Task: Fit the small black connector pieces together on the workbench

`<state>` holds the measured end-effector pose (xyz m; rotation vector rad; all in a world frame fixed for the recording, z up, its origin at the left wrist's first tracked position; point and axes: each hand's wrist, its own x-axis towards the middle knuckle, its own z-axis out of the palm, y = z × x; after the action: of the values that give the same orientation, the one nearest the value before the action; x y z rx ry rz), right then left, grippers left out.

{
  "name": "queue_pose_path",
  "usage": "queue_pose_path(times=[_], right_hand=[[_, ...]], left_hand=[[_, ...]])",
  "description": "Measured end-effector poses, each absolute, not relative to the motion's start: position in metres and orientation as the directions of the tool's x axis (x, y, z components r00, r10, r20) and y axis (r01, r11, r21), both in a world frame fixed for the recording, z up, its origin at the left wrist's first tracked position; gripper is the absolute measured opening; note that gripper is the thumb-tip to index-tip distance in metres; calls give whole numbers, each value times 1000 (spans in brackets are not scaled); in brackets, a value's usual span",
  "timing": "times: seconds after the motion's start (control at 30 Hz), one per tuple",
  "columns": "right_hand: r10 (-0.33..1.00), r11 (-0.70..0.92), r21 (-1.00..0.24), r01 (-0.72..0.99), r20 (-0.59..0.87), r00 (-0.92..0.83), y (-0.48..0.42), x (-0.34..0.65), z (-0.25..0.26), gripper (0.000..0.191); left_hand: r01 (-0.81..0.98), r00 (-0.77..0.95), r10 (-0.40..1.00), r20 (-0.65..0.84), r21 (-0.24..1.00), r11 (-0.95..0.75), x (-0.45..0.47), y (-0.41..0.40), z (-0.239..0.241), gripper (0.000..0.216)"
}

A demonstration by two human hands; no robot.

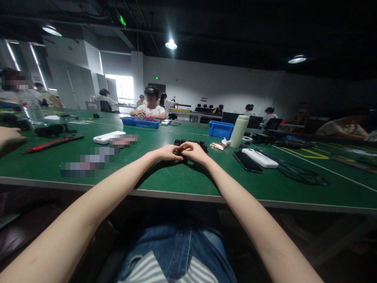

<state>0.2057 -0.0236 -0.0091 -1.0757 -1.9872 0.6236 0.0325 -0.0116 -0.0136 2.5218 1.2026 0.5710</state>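
Observation:
My left hand (pixel 168 152) and my right hand (pixel 194 152) meet over the middle of the green table (pixel 141 165). Their fingers are bent and pinched together around something small and dark, too hidden to make out. Just behind and beside the fingers lies a cluster of small black pieces (pixel 203 146), partly covered by my hands; their kind is unclear. Both forearms reach in over the table's near edge.
Right of my hands are a black phone (pixel 247 162), a white power bank (pixel 259 158) with a cable, a pale green bottle (pixel 238 131) and a blue bin (pixel 220 129). Leftward lie another white device (pixel 109 137) and a red-black tool (pixel 53 144). A person (pixel 151 108) sits opposite behind blue trays (pixel 146 124).

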Motion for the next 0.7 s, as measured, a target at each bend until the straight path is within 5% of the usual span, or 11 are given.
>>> queue_pose_path(times=[0.7], right_hand=[[817, 571, -689, 447, 421, -395, -19, 208, -12, 25]], left_hand=[[637, 550, 809, 208, 522, -567, 32, -11, -13, 43]])
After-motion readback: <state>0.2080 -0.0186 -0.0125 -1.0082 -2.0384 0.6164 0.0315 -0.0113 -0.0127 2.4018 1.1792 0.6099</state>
